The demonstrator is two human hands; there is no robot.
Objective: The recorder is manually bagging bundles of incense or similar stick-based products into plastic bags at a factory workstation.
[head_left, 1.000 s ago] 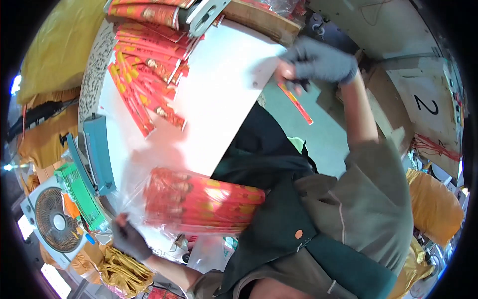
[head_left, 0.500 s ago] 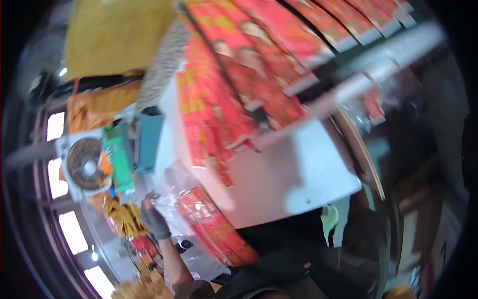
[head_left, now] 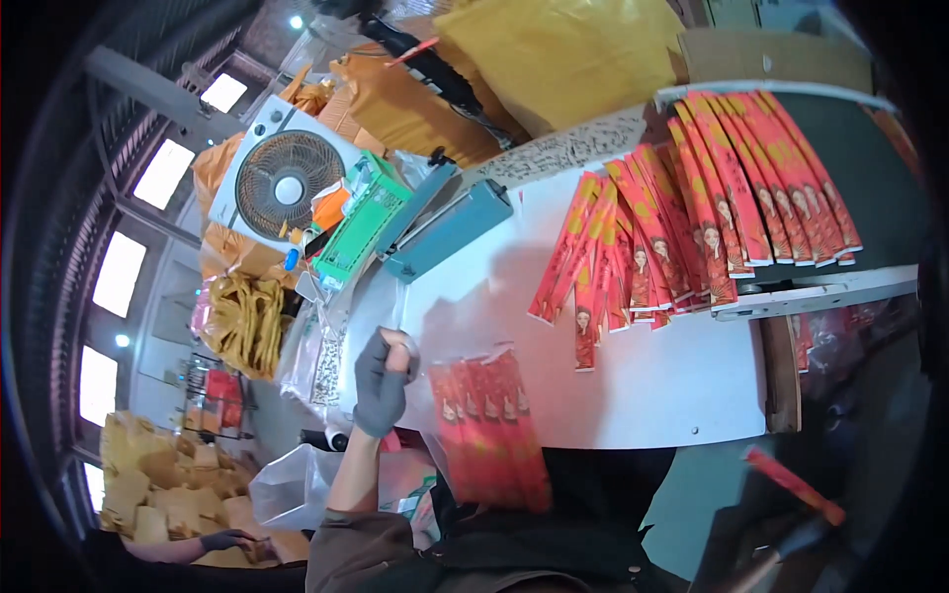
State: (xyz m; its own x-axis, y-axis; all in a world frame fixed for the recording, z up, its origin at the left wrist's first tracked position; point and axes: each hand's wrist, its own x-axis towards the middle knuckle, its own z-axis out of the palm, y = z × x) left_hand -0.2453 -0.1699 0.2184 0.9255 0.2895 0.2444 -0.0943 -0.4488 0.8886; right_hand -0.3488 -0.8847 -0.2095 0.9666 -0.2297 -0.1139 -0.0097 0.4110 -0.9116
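Observation:
My left hand (head_left: 384,381), in a grey glove, is raised over the white table (head_left: 672,395) and pinches the upper left corner of a clear bag of long red packets (head_left: 489,430). The bag lies at the table's near edge, against my body. My right hand (head_left: 791,542) is dim and blurred at the lower right, off the table. It appears closed on a single long red packet (head_left: 796,484) held in the air.
Fanned rows of red packets (head_left: 633,257) lie on the table, with more on a raised shelf (head_left: 771,188). A blue sealer (head_left: 450,232), a green box (head_left: 361,222), a white fan (head_left: 282,183) and yellow bags (head_left: 554,54) stand behind. Another person's gloved hand (head_left: 227,541) works at yellow packages at the lower left.
The view has swung around sharply. My left hand has set the bagged bundle at the table's near edge and lifted its corner. My right hand has left the table and dropped to the lower right.

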